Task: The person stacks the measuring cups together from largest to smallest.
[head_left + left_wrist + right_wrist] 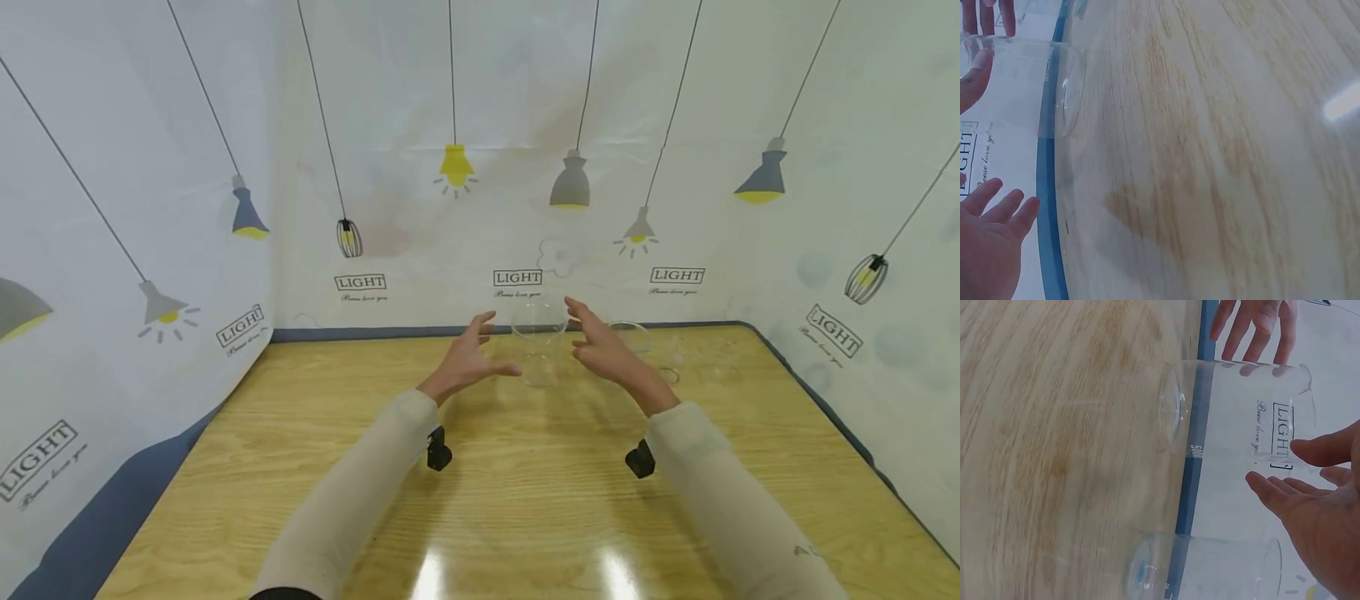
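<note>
A clear glass beaker (537,358) with a spout stands upright on the wooden table, between the two hands. In the right wrist view the beaker (1235,419) bears a small white marking near its base. My left hand (468,358) is at its left side, fingers spread and thumb reaching toward the glass. On the other side my right hand (603,346) has its fingers extended and seems slightly apart from the wall. The left wrist view shows the left hand (991,244) with relaxed, parted fingers. Neither hand is curled round the beaker.
A second clear beaker (1229,569) stands to the right of the first. More transparent glassware (720,358), hard to make out, is at the table's back right. A printed white curtain (420,275) rises behind the wooden table (510,500).
</note>
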{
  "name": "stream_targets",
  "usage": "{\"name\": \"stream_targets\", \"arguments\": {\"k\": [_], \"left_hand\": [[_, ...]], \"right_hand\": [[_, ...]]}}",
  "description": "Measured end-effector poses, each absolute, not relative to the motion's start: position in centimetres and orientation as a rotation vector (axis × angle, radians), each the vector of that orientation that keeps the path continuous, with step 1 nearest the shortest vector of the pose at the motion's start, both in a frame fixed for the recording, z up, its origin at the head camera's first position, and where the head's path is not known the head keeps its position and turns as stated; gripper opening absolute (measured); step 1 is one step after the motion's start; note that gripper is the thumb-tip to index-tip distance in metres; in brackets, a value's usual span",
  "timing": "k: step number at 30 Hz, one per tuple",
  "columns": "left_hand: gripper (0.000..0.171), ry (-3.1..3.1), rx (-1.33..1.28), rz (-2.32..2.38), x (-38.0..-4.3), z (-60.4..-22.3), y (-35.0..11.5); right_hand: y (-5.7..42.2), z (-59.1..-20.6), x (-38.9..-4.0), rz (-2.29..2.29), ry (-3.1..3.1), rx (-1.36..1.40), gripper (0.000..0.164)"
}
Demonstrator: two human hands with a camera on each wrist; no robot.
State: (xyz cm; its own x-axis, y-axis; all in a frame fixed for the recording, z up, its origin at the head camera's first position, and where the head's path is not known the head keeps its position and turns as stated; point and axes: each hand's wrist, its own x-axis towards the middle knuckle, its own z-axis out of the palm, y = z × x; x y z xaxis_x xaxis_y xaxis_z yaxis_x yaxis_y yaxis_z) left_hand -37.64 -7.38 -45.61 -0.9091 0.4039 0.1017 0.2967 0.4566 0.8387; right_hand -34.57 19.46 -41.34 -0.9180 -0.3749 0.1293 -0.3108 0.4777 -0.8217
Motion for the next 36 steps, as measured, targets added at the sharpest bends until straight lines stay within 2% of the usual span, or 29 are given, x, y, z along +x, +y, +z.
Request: {"name": "stream_targets", "arguments": {"k": [19,27,36], "left_hand": [[0.119,2.568,0.557,1.508,-39.1,-46.5,-3.9],[0.123,2.522,0.619,1.506,-39.4,-46.4,-3.0],[0.116,2.485,0.61,1.565,-39.4,-46.7,-2.1]], "right_hand": [[18.2,-42.2,-36.6,-1.346,2.746,-0.539,0.098],[18.0,-42.5,-36.7,-1.302,2.732,-0.544,0.102],[17.5,-42.6,-37.1,-1.324,2.69,-0.556,0.107]]}}
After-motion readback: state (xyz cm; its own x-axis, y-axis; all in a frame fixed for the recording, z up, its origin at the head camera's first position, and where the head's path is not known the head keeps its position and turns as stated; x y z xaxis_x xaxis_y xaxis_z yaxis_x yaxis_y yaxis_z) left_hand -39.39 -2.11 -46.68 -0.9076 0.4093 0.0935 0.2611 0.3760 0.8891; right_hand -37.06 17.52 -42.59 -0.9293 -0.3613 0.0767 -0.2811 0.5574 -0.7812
